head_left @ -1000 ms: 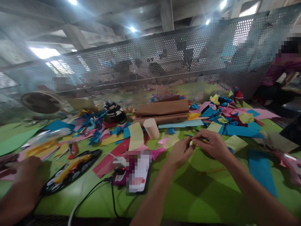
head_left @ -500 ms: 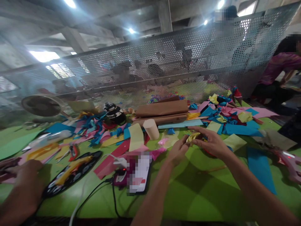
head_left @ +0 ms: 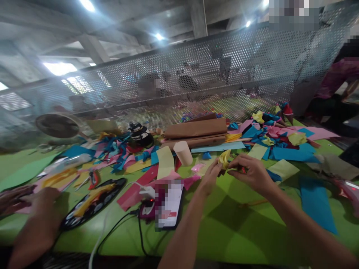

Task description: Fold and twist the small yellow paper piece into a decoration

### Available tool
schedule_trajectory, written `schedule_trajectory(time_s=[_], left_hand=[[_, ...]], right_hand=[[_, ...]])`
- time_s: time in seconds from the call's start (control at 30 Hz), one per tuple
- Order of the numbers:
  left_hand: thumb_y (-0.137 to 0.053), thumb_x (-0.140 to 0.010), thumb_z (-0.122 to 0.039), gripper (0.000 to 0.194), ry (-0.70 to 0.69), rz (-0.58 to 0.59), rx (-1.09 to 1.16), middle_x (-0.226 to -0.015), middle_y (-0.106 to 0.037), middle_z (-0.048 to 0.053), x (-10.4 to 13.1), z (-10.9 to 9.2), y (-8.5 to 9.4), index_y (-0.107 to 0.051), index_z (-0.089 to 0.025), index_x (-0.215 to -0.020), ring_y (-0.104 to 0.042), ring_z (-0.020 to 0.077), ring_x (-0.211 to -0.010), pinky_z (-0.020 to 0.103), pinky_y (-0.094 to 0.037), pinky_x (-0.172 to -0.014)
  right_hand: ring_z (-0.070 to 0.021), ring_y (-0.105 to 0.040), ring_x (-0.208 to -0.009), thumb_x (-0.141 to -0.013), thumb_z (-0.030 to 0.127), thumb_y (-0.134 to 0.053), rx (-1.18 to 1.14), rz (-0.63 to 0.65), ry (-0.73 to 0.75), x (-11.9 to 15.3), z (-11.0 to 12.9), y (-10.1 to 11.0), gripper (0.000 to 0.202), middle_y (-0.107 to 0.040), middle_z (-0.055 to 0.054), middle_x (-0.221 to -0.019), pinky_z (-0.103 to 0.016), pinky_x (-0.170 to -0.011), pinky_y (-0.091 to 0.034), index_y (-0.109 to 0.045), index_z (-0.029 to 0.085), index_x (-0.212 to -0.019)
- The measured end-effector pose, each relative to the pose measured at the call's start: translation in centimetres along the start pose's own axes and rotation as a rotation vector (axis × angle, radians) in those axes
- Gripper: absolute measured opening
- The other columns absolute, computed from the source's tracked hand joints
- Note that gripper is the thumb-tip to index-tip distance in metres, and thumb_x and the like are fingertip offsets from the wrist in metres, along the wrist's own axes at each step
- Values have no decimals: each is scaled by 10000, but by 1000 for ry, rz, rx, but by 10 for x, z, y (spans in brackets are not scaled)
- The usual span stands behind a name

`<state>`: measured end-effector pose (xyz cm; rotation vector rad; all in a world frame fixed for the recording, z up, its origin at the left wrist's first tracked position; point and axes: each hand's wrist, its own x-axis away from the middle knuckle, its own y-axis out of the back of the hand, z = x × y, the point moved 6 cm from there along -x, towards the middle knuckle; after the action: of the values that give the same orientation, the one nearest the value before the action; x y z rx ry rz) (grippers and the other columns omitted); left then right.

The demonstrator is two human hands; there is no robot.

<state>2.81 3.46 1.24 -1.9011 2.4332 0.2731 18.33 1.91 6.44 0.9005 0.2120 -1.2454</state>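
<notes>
1. The left hand pinches a curled bunch of thin yellow paper strips at its base, raised over the glossy green table.
2. The right hand is just beside it, fingers bent. A small red bit shows at the fingertips; I can't tell whether they grip anything.
3. Near the left hand lie 2 crinkled pink pieces, behind them an upright pale, smooth cylinder.
4. Left of that forearm sits a phone with a lit white screen, touching a purple charging box.
5. Right of the right forearm lies a flat blue paper strip.
6. Farther left, another person's hand is near a black oval tray.
7. Behind everything stands a perforated grey metal screen.
</notes>
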Motion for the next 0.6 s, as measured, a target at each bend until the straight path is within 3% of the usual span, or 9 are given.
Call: schedule_trajectory(time_s=[0.27,0.6], left_hand=[[-425,-948,-454,275,22,32,56,-764,-472,-14,-2,8,-4,-515,-197,-917,-402,133,-679,282,-344,-661],[-386,-971,-383,217,38,85,166,-744,-452,-6,-2,9,-10,-501,-199,-961,-380,145,-663,317,-300,-620]], right_hand=[[-223,-656,-788,-930,177,-605,224,-83,104,4,7,-8,142,-705,-66,-842,-335,-699,-509,-726,245,-902],[-224,-665,-809,-951,176,-582,164,-113,99,5,3,-9,149,-710,-68,-865,-341,-716,-530,-704,249,-906]])
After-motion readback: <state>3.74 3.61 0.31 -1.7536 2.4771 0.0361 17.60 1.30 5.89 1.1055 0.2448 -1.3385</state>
